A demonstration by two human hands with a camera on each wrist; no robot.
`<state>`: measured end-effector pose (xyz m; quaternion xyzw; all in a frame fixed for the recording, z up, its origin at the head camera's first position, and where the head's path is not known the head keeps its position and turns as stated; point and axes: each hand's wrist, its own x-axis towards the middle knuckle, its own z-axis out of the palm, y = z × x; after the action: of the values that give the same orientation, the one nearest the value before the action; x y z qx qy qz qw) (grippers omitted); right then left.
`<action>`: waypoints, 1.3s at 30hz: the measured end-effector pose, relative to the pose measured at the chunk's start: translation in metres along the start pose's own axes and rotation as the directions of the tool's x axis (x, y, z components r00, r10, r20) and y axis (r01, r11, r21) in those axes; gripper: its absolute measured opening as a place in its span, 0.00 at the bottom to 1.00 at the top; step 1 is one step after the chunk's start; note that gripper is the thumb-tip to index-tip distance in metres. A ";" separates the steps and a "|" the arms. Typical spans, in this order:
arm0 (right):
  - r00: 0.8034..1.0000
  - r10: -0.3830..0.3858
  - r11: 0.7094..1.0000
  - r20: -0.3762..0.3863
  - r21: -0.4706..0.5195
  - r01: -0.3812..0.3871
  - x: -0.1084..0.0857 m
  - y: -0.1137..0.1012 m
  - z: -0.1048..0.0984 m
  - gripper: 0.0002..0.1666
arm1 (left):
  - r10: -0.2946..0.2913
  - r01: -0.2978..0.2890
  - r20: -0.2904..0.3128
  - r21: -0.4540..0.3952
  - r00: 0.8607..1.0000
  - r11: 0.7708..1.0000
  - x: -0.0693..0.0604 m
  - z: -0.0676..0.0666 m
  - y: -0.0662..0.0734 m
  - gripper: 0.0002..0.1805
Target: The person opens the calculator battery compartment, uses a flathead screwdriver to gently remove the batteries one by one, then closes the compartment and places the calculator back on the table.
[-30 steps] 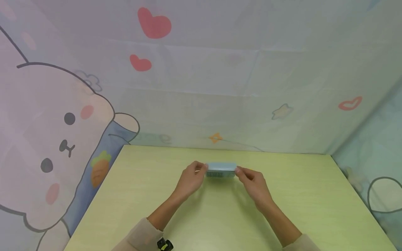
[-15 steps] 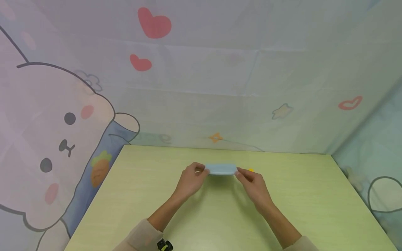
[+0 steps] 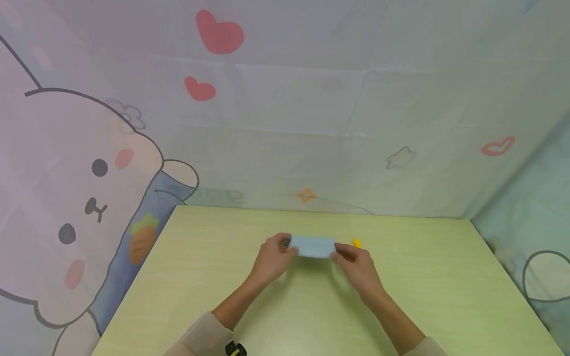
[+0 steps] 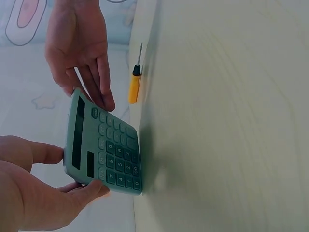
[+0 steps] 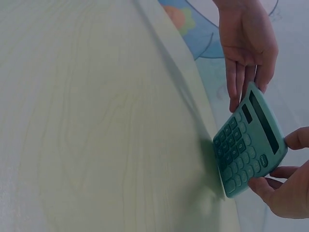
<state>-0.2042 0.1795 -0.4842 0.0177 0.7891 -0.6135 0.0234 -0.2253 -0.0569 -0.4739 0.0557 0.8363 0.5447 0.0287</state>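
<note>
A teal calculator (image 3: 312, 246) is held between two hands above the table, its pale blue side turned up in the head view. Its keys and dark display face the wrist cameras, on the calculator (image 4: 104, 145) in the left wrist view and the calculator (image 5: 248, 145) in the right wrist view. My left hand (image 3: 271, 259) grips its left end, thumb on the near edge. At the right end my right hand (image 3: 359, 272) pinches it between thumb and fingers. The calculator's lower edge is close to the tabletop; whether it touches cannot be told.
Behind my right hand a screwdriver with a yellow handle (image 4: 134, 89) lies on the light green table (image 3: 200, 277); only part of the yellow handle (image 3: 357, 243) shows in the head view. A printed cloth (image 3: 285, 99) hangs along the table's back edge.
The calculator has tilted so its keys no longer show in the head view and its pale side shows more. Both hands have shifted slightly nearer, and more of the yellow handle shows.
</note>
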 end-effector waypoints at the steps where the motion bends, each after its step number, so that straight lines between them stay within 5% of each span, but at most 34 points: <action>1: 1.000 0.002 1.000 -0.001 0.000 -0.002 0.000 0.000 0.000 0.25 | 0.002 -0.002 0.003 0.001 1.000 1.000 0.000 0.000 0.000 0.28; 26: 0.999 0.034 0.994 -0.014 -0.103 -0.035 -0.007 0.008 0.003 0.21 | 0.001 -0.004 0.034 0.074 0.999 0.997 -0.008 0.007 -0.005 0.29; 39: 0.997 0.074 0.991 -0.011 -0.112 -0.075 -0.005 0.016 0.008 0.23 | -0.052 0.051 0.020 0.028 0.998 0.998 -0.013 0.013 -0.016 0.30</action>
<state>-0.1978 0.1756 -0.5019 0.0478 0.8213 -0.5667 0.0447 -0.2117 -0.0532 -0.4937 0.0401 0.8446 0.5315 0.0505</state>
